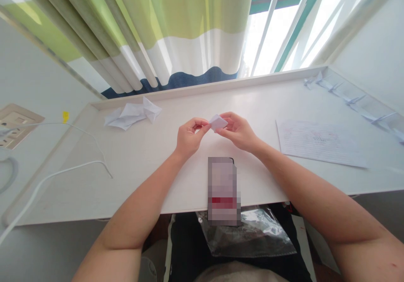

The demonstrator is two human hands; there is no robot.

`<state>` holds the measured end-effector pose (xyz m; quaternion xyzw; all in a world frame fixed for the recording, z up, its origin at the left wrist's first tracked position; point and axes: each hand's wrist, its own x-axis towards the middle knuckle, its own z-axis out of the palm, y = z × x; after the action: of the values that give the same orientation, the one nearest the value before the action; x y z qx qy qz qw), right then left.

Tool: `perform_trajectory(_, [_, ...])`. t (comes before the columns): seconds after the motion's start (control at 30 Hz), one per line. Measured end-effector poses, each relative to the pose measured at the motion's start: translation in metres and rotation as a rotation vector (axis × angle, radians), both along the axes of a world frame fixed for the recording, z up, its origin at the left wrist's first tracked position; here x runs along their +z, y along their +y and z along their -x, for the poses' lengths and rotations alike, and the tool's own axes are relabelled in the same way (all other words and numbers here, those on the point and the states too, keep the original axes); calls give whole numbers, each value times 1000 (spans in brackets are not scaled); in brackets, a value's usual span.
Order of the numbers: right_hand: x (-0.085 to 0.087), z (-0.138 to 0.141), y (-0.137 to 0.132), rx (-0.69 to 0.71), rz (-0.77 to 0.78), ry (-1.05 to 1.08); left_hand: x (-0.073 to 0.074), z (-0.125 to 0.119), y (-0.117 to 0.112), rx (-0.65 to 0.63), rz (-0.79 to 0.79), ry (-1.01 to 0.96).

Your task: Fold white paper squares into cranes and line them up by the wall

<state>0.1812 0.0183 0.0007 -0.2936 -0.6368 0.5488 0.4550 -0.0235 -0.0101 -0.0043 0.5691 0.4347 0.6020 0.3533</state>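
both hands are raised above the white bench [94, 189], with the left hand [189, 137] and right hand [238, 131] meeting near its middle. between them, held up off the surface, is a small folded square of white paper [218, 122]. the left fingers [202, 125] are closed on its left corner in a pinch, while the right fingers [225, 128] are curled and gripping its right side. just below the hands, a pixelated phone [223, 191] lies at the near edge of the bench. to the left rests a crumpled paper sheet [132, 113], and to the right lies a handwritten page [318, 144]. small paper cranes [353, 101] line the far right edge. a white cable [63, 172] runs across the left end towards a wall socket [15, 126].

the paper is small and held only at its sides, so uneven pressure could crease it off line or tear it. a slip could drop it onto the phone, or past the edge into the plastic bag [249, 233] below.
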Motion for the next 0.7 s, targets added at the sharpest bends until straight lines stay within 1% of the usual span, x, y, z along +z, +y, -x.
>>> perform_trajectory(0.2, [0,1,0,-24,-9,4,2,1,1,-43,51,-45])
perform_trajectory(0.37, [0,3,1,-54,34,15,9,-1,-1,21,80,-130])
perform_trajectory(0.5, [1,2,0,-56,45,10,12,0,-1,30,90,-179])
perform_trajectory(0.6, [1,1,1,-59,37,-4,12,2,1,2,129,-200])
perform_trajectory(0.7, [1,1,2,-74,19,-10,10,3,1,-73,182,-173])
